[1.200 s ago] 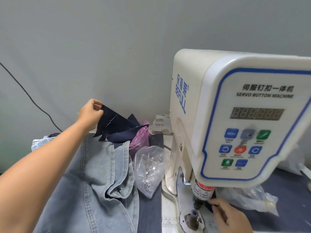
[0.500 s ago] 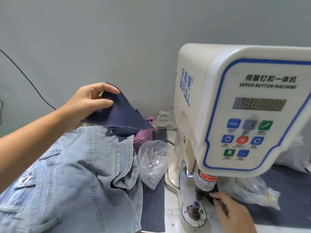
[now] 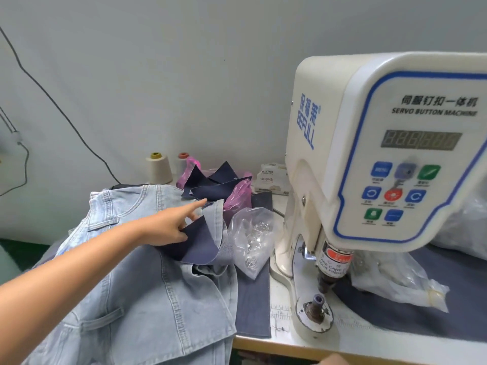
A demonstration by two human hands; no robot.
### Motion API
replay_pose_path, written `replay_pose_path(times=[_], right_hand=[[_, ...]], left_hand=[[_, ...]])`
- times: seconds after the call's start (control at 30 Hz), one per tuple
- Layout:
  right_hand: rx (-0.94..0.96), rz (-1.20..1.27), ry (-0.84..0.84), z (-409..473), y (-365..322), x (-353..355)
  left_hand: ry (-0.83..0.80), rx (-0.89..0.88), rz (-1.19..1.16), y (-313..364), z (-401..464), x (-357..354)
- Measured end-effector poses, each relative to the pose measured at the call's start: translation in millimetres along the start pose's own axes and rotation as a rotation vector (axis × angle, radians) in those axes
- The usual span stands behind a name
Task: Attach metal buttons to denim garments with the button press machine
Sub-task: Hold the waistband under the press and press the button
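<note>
My left hand reaches over a pile of light blue denim garments and pinches a dark navy denim scrap, with the index finger stretched out toward more navy scraps. The white servo button machine stands at the right. Its upper punch hangs above the lower die, with nothing between them. A clear bag of metal buttons lies between the garments and the machine. Only a sliver of my right hand shows at the bottom edge, off the machine.
A pink plastic bag holds the navy scraps. Two thread cones stand by the wall, and a small white packet lies behind the machine. A crumpled clear bag lies right of the die on a grey cloth.
My left hand has brought the navy scrap down from the pink bag onto the light denim pile. My right hand has left the punch area and dropped to the bottom edge.
</note>
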State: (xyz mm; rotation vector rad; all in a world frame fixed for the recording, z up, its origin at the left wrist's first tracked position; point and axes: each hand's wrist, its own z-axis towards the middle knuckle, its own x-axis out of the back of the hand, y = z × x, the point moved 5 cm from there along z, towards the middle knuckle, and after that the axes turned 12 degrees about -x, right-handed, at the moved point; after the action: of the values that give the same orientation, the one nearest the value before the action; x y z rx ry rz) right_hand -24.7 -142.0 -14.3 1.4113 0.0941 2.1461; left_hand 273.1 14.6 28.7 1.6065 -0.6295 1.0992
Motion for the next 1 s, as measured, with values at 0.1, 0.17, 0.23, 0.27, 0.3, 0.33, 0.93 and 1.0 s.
replay_pose_path(times=[0.1, 0.17, 0.23, 0.27, 0.3, 0.33, 0.93, 1.0], right_hand=[[-0.217, 1.043, 0.026, -1.6, -49.3, 36.1], [-0.3, 1.393, 0.141, 16.3, -67.0, 50.4], [-0.317, 1.503, 0.114, 40.5, -74.7, 54.8], [-0.352, 1.527, 0.055, 57.9, -79.0, 55.4], [-0.381, 1.535, -0.009, 77.6, -83.8, 52.4], [-0.391, 1.476, -0.068, 92.7, -89.5, 50.1], [-0.659, 1.476, -0.414, 131.6, -124.4, -15.6], [-0.633, 1.336, -0.46, 138.5, -127.1, -23.4]], left_hand=[[0.053, -0.017, -0.037, 2.2, -1.1, 13.6], [0.023, -0.026, 0.04, 4.9, 0.6, 19.1], [-0.044, -0.024, 0.139, 7.7, 3.9, 19.1], [-0.07, -0.025, 0.177, 8.6, 6.3, 18.7], [-0.085, -0.026, 0.192, 9.4, 8.6, 19.0], [-0.098, -0.023, 0.188, 9.8, 9.7, 20.0], [0.145, -0.105, 0.469, 11.6, 50.9, 36.0], [0.08, -0.076, 0.614, 2.2, 62.7, 28.8]])
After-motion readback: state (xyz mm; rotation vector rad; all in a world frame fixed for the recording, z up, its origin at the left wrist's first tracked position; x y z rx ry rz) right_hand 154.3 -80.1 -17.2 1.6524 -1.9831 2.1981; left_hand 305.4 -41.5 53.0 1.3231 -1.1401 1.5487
